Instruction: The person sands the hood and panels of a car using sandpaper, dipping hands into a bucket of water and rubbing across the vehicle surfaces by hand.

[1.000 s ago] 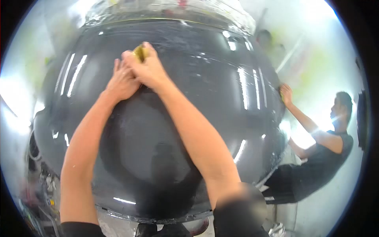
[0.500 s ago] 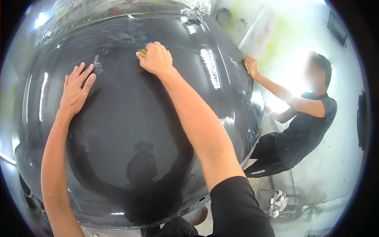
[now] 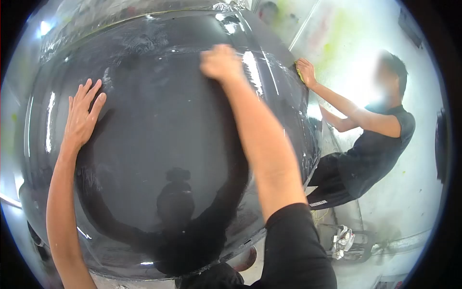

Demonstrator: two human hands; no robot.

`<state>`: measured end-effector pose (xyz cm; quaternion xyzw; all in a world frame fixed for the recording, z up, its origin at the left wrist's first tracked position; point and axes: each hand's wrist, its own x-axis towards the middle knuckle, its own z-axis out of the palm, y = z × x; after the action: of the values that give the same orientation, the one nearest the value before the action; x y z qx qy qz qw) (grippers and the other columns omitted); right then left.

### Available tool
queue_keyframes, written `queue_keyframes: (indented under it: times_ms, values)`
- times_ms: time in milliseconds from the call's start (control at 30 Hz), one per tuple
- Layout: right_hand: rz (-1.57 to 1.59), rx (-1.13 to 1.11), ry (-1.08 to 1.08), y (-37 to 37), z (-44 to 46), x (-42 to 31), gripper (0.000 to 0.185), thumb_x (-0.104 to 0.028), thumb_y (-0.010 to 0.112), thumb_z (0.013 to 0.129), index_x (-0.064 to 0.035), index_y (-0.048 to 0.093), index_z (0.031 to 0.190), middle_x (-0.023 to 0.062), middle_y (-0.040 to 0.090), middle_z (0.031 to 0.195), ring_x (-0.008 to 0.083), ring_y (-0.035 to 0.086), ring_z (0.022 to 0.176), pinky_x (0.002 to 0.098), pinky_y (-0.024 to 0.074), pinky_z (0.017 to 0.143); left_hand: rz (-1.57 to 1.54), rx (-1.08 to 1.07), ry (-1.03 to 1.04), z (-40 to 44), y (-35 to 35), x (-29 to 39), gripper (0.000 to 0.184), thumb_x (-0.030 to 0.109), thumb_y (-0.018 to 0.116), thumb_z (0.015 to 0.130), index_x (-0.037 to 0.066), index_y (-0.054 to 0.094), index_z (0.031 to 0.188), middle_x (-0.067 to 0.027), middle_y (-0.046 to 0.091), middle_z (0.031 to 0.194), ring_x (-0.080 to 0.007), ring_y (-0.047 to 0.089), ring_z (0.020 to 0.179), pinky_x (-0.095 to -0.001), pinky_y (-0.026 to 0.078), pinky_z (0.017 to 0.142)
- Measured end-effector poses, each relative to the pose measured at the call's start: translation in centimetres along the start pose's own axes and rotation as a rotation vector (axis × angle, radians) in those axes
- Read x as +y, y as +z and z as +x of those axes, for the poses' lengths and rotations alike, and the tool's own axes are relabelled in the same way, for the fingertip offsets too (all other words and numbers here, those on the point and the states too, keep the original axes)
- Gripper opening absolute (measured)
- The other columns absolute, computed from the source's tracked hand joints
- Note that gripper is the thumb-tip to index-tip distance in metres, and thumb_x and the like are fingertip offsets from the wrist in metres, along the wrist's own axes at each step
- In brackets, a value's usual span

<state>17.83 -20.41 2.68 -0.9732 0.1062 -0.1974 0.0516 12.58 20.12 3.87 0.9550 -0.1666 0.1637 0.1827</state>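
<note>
A glossy dark car hood [image 3: 154,130] fills the middle of the view, with whitish smears on its far part and my reflection in it. My left hand [image 3: 83,115] lies on the hood at the left, fingers stretched out and holding nothing. Farther up, right of the middle, my right hand [image 3: 222,62] is closed against the hood and smeared by motion. The small yellowish pad that showed in its fingers half a second ago is hidden behind them now.
At the hood's right side stands a co-worker [image 3: 373,144] in dark clothes, one hand holding a yellow-green pad [image 3: 300,72] on its edge. Plastic sheeting [image 3: 120,17] covers the car beyond the hood. Crumpled silvery material [image 3: 342,242] sits low at the right.
My right hand has swept to the right across the hood. My left hand stays flat and appears slightly farther left as the view shifts. The co-worker's pad remains at the edge.
</note>
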Motion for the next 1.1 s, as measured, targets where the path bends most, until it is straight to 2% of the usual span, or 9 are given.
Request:
queue_keyframes:
  times_ms: [167, 267, 333, 567, 667, 700, 833, 967, 1100]
  values:
    - [0.289, 0.042, -0.481, 0.5, -4.5, -6.5, 0.058, -0.042, 0.045, 0.104, -0.0015, 0.053, 0.144, 0.0202, 0.054, 0.149, 0.0363, 0.045, 0.145, 0.0616, 0.0302, 0.119, 0.041, -0.012, 0.006, 0.2, 0.5, -0.7, 0.063, 0.056, 0.045, 0.107, 0.017, 0.049, 0.156, -0.0139, 0.031, 0.169, -0.0314, 0.017, 0.16, -0.0514, 0.005, 0.13]
    - [0.146, -0.224, -0.007, -3.4, -1.5, 5.8, 0.059, -0.041, 0.04, 0.106, -0.003, 0.045, 0.151, 0.0148, 0.042, 0.162, 0.0288, 0.033, 0.153, 0.0627, 0.0216, 0.123, 0.007, -0.016, -0.011, -0.2, 0.2, 0.0, 0.064, 0.056, 0.045, 0.107, 0.018, 0.047, 0.158, -0.0141, 0.031, 0.17, -0.0321, 0.016, 0.16, -0.0519, 0.004, 0.129]
    - [0.117, -0.037, 0.113, -2.5, -1.0, 9.7, 0.062, -0.042, 0.037, 0.106, -0.0015, 0.044, 0.153, 0.0137, 0.045, 0.159, 0.0287, 0.038, 0.151, 0.0649, 0.0212, 0.122, 0.028, 0.006, -0.005, -0.5, -0.1, 0.0, 0.065, 0.057, 0.044, 0.106, 0.017, 0.046, 0.158, -0.0145, 0.031, 0.169, -0.0329, 0.017, 0.16, -0.0522, 0.005, 0.129]
    - [0.207, 0.039, -0.349, -1.6, -7.7, -17.1, 0.065, -0.044, 0.042, 0.105, 0.0018, 0.044, 0.151, 0.0173, 0.046, 0.156, 0.0325, 0.038, 0.149, 0.0619, 0.0248, 0.122, 0.088, 0.012, 0.02, -1.6, -0.9, 0.6, 0.07, 0.06, 0.042, 0.106, 0.014, 0.044, 0.159, -0.0164, 0.032, 0.168, -0.0357, 0.021, 0.158, -0.0546, 0.013, 0.128]
    - [0.256, 0.036, -0.628, -1.0, -7.7, -15.9, 0.059, -0.044, 0.045, 0.104, -0.0047, 0.051, 0.148, 0.0154, 0.051, 0.15, 0.0338, 0.045, 0.144, 0.0615, 0.0308, 0.117, 0.058, 0.027, 0.022, -1.9, -0.9, -0.4, 0.071, 0.06, 0.042, 0.105, 0.013, 0.044, 0.159, -0.0166, 0.032, 0.168, -0.0364, 0.022, 0.158, -0.0553, 0.014, 0.128]
    - [0.141, -0.236, -0.496, -5.4, -7.0, -13.9, 0.055, -0.046, 0.045, 0.103, -0.0099, 0.055, 0.143, 0.0145, 0.053, 0.149, 0.0343, 0.049, 0.14, 0.0615, 0.0347, 0.113, 0.069, 0.03, 0.015, -2.2, -1.0, -0.5, 0.07, 0.06, 0.041, 0.106, 0.014, 0.043, 0.159, -0.0161, 0.032, 0.169, -0.0354, 0.022, 0.158, -0.0545, 0.013, 0.128]
    - [0.17, -0.008, -0.026, -3.7, -3.1, 0.6, 0.056, -0.044, 0.042, 0.103, -0.0065, 0.053, 0.144, 0.0143, 0.049, 0.153, 0.032, 0.044, 0.145, 0.0676, 0.0309, 0.114, 0.105, 0.048, -0.011, -2.7, -1.7, 0.4, 0.07, 0.06, 0.038, 0.107, 0.015, 0.042, 0.16, -0.0145, 0.031, 0.169, -0.0331, 0.02, 0.159, -0.0532, 0.012, 0.129]
    - [0.064, -0.123, -0.081, -3.1, -2.5, -10.2, 0.06, -0.045, 0.042, 0.104, -0.0035, 0.05, 0.145, 0.0162, 0.048, 0.154, 0.0338, 0.042, 0.146, 0.0671, 0.0284, 0.117, 0.076, 0.039, -0.015, -1.8, -1.2, -0.4, 0.07, 0.061, 0.035, 0.107, 0.015, 0.041, 0.16, -0.0138, 0.03, 0.17, -0.0329, 0.02, 0.159, -0.0536, 0.012, 0.129]
    - [0.19, -0.142, -0.516, -2.5, -7.7, -19.1, 0.064, -0.044, 0.04, 0.107, 0.0026, 0.041, 0.151, 0.0216, 0.038, 0.161, 0.0373, 0.032, 0.152, 0.0681, 0.0251, 0.12, 0.06, 0.009, -0.007, -1.6, -0.5, -0.8, 0.069, 0.059, 0.035, 0.108, 0.015, 0.04, 0.161, -0.0135, 0.029, 0.17, -0.0328, 0.021, 0.159, -0.0541, 0.012, 0.129]
